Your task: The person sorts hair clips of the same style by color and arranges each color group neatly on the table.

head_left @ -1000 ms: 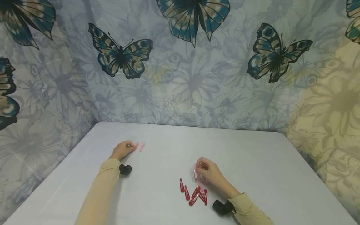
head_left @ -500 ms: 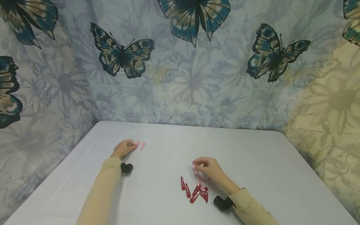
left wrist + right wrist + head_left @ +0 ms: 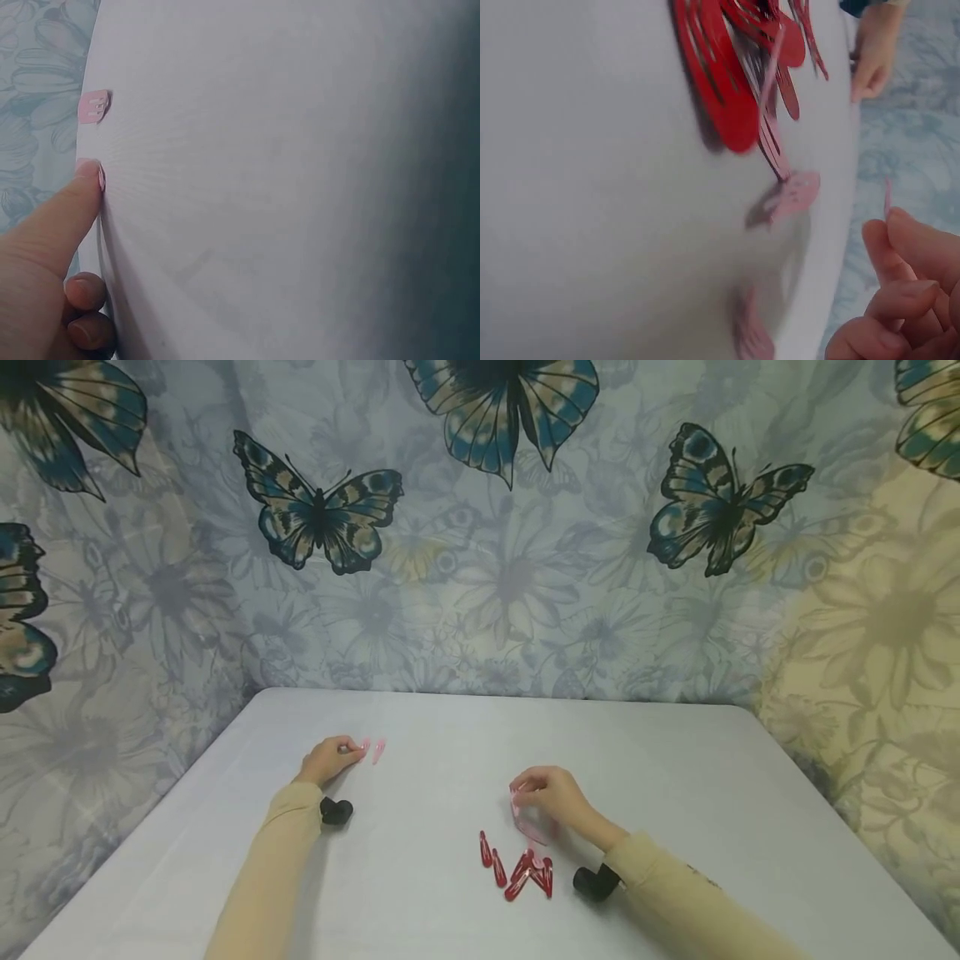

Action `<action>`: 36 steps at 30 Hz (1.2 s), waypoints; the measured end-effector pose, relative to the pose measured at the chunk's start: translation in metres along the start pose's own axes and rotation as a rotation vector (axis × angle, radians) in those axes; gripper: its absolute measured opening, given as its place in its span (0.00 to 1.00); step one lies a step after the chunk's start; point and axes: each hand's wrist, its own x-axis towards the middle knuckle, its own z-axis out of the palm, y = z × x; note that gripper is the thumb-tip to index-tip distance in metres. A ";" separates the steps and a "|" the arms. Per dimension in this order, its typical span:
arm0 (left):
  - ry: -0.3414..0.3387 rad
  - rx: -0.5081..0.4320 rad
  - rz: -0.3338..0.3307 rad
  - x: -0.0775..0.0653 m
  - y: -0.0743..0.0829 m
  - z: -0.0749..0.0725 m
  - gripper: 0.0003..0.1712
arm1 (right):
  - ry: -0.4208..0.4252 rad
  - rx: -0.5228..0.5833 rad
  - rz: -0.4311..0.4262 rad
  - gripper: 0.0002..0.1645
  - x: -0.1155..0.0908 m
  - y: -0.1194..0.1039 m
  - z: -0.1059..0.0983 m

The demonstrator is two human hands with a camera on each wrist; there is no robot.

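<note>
At the table's far left, my left hand (image 3: 326, 760) pinches a pink hair clip (image 3: 88, 166) that lies on the white cloth; the thumb covers part of it. A second pink hair clip (image 3: 378, 751) lies just to its right. Right of centre, my right hand (image 3: 558, 795) holds another pink hair clip (image 3: 887, 196) between thumb and forefinger, raised off the table. Below this hand are more pink hair clips (image 3: 796, 195) and several red hair clips (image 3: 517, 885), some overlapping, two lying apart on the left.
A white cloth covers the table (image 3: 420, 827). Behind it hangs a curtain (image 3: 517, 635) with butterflies and flowers. Black wrist devices (image 3: 596, 883) sit at both cuffs.
My right hand has shifted slightly away and left with its pink hair clip, leaving more of the pink clips below in sight. The left hand has stayed in place.
</note>
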 end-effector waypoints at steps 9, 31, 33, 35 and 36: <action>0.015 -0.003 0.014 0.002 -0.002 0.002 0.11 | -0.032 -0.071 -0.091 0.04 0.023 -0.023 0.002; -0.007 -0.031 -0.022 0.004 -0.003 0.008 0.12 | 0.033 0.003 0.026 0.04 0.075 -0.036 0.043; -0.005 -0.026 -0.032 0.005 -0.004 0.007 0.12 | 0.035 0.002 0.027 0.04 0.078 -0.037 0.046; -0.005 -0.023 -0.034 0.006 -0.006 0.006 0.13 | 0.039 0.003 0.034 0.04 0.080 -0.040 0.048; -0.002 -0.024 -0.036 0.006 -0.007 0.006 0.13 | 0.044 0.007 0.046 0.04 0.081 -0.041 0.049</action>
